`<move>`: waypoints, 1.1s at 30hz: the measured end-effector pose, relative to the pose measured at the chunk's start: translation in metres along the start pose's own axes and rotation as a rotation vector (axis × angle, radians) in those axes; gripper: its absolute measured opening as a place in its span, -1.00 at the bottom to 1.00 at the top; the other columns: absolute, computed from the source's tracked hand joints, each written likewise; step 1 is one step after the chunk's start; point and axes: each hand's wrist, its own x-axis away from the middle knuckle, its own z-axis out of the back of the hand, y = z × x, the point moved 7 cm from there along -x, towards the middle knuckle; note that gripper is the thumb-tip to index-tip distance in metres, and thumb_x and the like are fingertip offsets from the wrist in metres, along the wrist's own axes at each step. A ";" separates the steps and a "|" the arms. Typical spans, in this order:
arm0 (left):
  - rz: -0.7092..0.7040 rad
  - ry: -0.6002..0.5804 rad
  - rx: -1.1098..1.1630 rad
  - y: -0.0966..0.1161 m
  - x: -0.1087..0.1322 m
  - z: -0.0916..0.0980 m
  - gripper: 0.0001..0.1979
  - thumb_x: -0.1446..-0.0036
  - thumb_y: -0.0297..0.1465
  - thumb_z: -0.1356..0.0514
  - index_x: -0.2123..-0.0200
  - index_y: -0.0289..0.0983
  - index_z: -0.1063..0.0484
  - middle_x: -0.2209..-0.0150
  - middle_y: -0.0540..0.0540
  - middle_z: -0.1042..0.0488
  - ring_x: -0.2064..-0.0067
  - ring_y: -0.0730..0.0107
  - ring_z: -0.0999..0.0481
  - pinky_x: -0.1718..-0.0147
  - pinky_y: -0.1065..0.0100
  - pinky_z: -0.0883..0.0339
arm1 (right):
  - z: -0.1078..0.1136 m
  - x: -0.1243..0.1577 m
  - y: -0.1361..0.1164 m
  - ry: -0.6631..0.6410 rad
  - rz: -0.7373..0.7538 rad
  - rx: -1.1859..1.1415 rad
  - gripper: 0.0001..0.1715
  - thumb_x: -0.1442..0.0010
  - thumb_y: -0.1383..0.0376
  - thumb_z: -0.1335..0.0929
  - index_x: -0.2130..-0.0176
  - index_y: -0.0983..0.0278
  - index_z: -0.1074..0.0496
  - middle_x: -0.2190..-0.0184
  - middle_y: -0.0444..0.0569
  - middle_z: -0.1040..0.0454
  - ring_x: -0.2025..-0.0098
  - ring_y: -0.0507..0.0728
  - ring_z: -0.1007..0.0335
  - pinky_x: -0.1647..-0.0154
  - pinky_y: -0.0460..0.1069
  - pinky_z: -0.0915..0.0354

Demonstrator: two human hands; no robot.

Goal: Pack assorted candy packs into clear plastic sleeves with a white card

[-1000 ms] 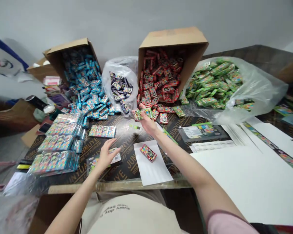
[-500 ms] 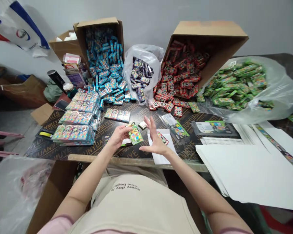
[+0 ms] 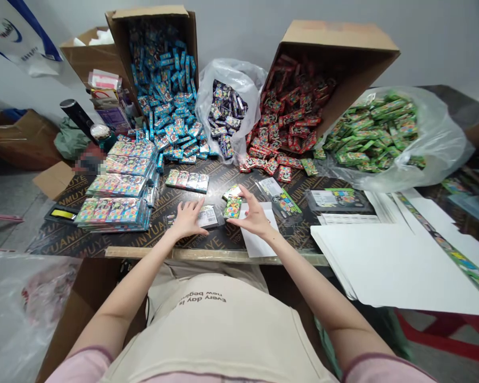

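My right hand pinches a small green packet just above the dark table, over a white paper sheet. My left hand lies with fingers spread on a clear wrapped pack with a barcode label. Another small packet lies just behind the green one. A row of four packets lies farther back on the left.
Tipped cardboard boxes spill blue packets and red packets. Clear bags hold purple packets and green packets. Wrapped stacks stand at left. White sheets overhang the right edge. A clear bag hangs at lower left.
The green packet went from my left hand to my right. My left hand dropped flat onto the wrapped pack. Both hands moved down toward the table.
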 end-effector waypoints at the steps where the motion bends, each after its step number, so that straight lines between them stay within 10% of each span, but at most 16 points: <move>1: -0.016 -0.046 -0.094 -0.002 -0.001 -0.007 0.14 0.37 -0.17 -0.48 -0.30 -0.28 -0.10 -0.09 -0.34 -0.39 -0.15 -0.16 -0.30 -0.18 -0.15 0.06 | -0.006 0.002 0.007 -0.005 -0.001 0.013 0.18 0.03 0.15 -0.52 -0.37 0.11 0.10 -0.23 0.14 -0.22 -0.19 0.33 -0.24 -0.18 0.27 -0.22; 9: -0.161 -0.057 0.060 0.015 -0.005 -0.001 0.25 0.27 -0.28 -0.43 -0.38 -0.20 0.27 -0.14 -0.26 -0.35 -0.12 -0.02 -0.37 -0.23 -0.18 0.17 | -0.024 0.008 0.006 -0.186 -0.068 -0.200 0.27 0.10 0.14 -0.56 -0.38 0.09 0.12 -0.30 0.13 -0.15 -0.19 0.30 -0.28 -0.22 0.23 -0.19; 12: -0.206 -0.051 0.220 0.027 -0.007 0.009 0.20 0.29 -0.33 -0.43 -0.37 -0.17 0.15 -0.15 -0.24 -0.30 -0.10 0.00 -0.38 -0.16 -0.05 -0.12 | -0.015 -0.002 -0.004 -0.199 -0.106 -0.359 0.30 0.20 0.14 -0.59 -0.36 0.06 0.04 -0.23 0.08 -0.26 -0.20 0.28 -0.28 -0.25 0.20 -0.17; 19: 0.144 0.490 0.767 0.021 -0.021 0.026 -0.25 0.22 -0.18 -0.43 -0.08 -0.25 -0.39 0.11 -0.14 -0.43 0.09 0.19 -0.46 0.02 0.19 -0.33 | -0.011 -0.030 -0.006 0.425 -0.540 -0.876 -0.02 -0.05 0.01 -0.44 -0.31 0.03 0.03 -0.02 0.01 -0.45 0.02 0.16 -0.45 -0.03 0.12 -0.35; 22: 0.209 0.476 1.114 0.029 -0.021 0.004 -0.54 0.03 -0.10 -0.32 0.14 -0.29 -0.49 0.22 -0.12 -0.52 0.18 0.28 -0.49 0.13 0.29 -0.36 | -0.022 -0.037 -0.008 0.532 -0.665 -1.031 -0.11 -0.05 -0.02 -0.41 -0.25 0.12 -0.06 0.19 -0.07 -0.51 0.21 0.11 -0.48 0.16 0.04 -0.40; 27: 0.346 0.381 1.440 0.042 -0.009 -0.014 -0.46 0.06 0.08 -0.25 0.31 -0.31 -0.54 0.35 -0.11 -0.57 0.30 0.31 -0.52 0.32 0.37 -0.36 | -0.027 -0.033 0.003 0.585 -0.830 -1.011 -0.25 0.18 0.22 -0.47 -0.01 0.20 -0.23 0.44 -0.21 -0.48 0.42 0.06 -0.42 0.34 -0.04 -0.33; 33: 0.448 0.240 1.536 0.045 -0.015 -0.002 -0.69 0.19 -0.22 -0.36 0.41 -0.33 -0.58 0.44 -0.08 -0.57 0.42 0.42 -0.48 0.47 0.46 -0.24 | -0.022 -0.022 -0.003 0.514 -0.801 -1.128 -0.28 0.15 0.26 -0.42 0.00 0.15 -0.13 0.49 -0.24 -0.52 0.40 0.08 -0.48 0.33 -0.05 -0.32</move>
